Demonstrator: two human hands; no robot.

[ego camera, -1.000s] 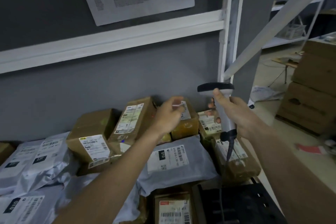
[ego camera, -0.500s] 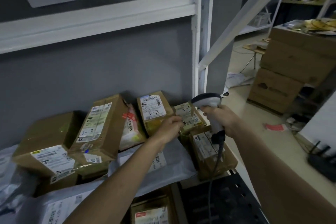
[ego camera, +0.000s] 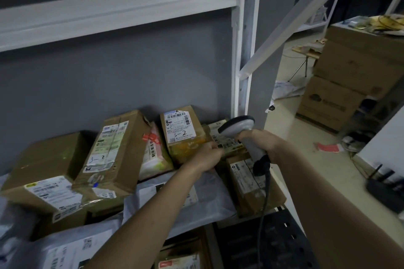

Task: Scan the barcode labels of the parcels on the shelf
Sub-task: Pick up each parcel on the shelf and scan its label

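Observation:
Several parcels lie on the shelf. At the back stands a yellow-taped box [ego camera: 181, 135] marked "3-2", and right of it a small brown parcel [ego camera: 226, 141] with a white barcode label. My left hand [ego camera: 208, 156] grips the lower left edge of that small parcel, right beside the yellow-taped box. My right hand [ego camera: 261, 141] holds the handle of a grey barcode scanner [ego camera: 237, 124]. The scanner's head hangs just above the small parcel's label, and its dark cable [ego camera: 263, 199] drops toward the floor.
To the left are a tall brown box [ego camera: 113, 150], a big brown box [ego camera: 43, 170] and a pink pouch [ego camera: 153, 150]. A grey mailer bag [ego camera: 209, 203] and another brown parcel [ego camera: 249, 188] lie in front. The white shelf post [ego camera: 240, 50] stands behind the scanner. Stacked cartons [ego camera: 349, 72] stand at right, a black crate [ego camera: 273, 242] below.
My left hand left the top of the yellow-taped box and came down onto the small parcel's edge. The scanner moved lower and closer to that parcel. The view swung right.

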